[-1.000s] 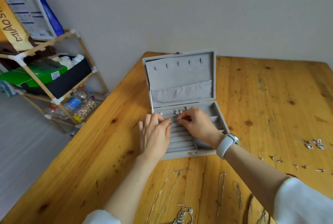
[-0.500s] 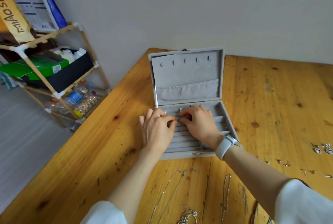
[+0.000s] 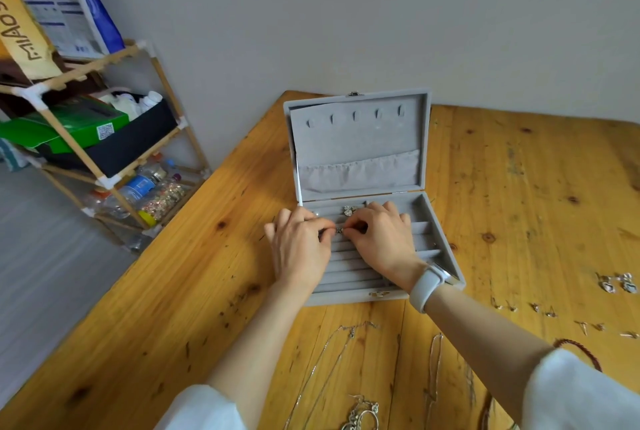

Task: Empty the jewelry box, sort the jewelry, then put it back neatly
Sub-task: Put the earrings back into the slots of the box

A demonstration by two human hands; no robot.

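Ring (image 3: pixel 339 229), small, silver-toned: pinched between the fingertips of the left hand (image 3: pixel 300 249) and the right hand (image 3: pixel 382 243), both curled closed on it, low over the ring-roll section of the grey jewelry box (image 3: pixel 360 149). The box lies open on the wooden table (image 3: pixel 194 284), lid upright behind the pinch.

Step in hand, as judged: seating the ring in a slot between two padded rolls. To do it well, hold the band edge-on to the groove, press straight down until the rolls grip it, and let go with one hand at a time so it does not tip. A second ornament (image 3: pixel 349 210) sits just beyond the pinch in the back row; the new piece is best kept apart from it.

Near side of the grip, on the table: necklace chains (image 3: pixel 332 353), not yet returned. Well off to the right: small earrings (image 3: pixel 616 284) laid out in pairs.

Not made out: the ring's form, mostly covered by fingertips; whether it already touches the rolls; the compartments under the right hand and the white wristband (image 3: pixel 427 286). The pieces at the lower edge are cut off by the frame.
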